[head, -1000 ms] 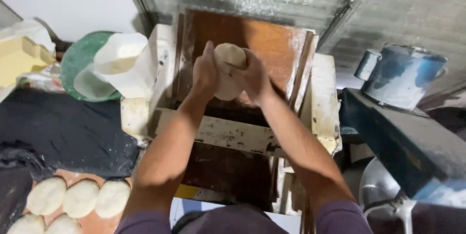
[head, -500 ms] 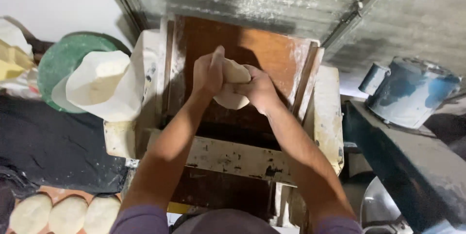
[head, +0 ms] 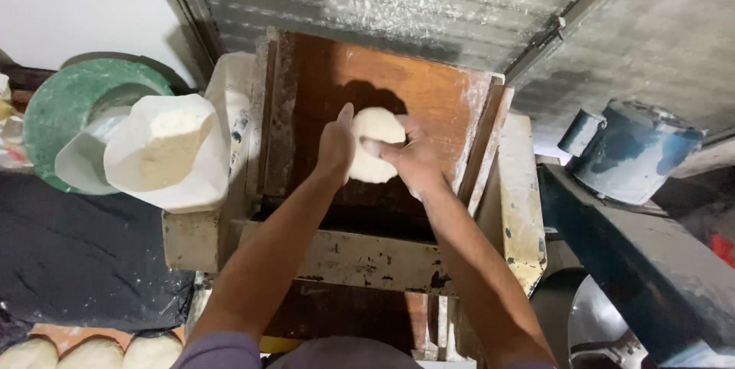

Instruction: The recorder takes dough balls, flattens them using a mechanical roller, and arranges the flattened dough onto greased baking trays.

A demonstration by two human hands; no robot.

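Step in hand: shaping a dough piece (head: 373,155) between both hands over the sloped wooden board (head: 429,101) of a flour-dusted machine.
Dough piece position: held just above the upper middle of the wooden board, pale, rounded and slightly flattened; whether its underside touches the board cannot be told.
Left hand (head: 335,147): cupped against the left side of the dough piece, fingers together and curled partway round it, thumb side up.
Right hand (head: 413,161): laid over the right and lower side of the dough piece, fingers spread and pressing into it; closed on the dough from the opposite side.
Grip judgement: both hands appear to bear the piece jointly; neither looks free.
Next move calls for: even pressure from both sides, judged from the soft, yielding surface.
Surroundings: white flour-filled bag (head: 170,151) at the board's left edge; green bowl (head: 65,105) behind it; blue metal can (head: 632,151) well apart on the right; flat dough rounds (head: 92,354) at the lower left.
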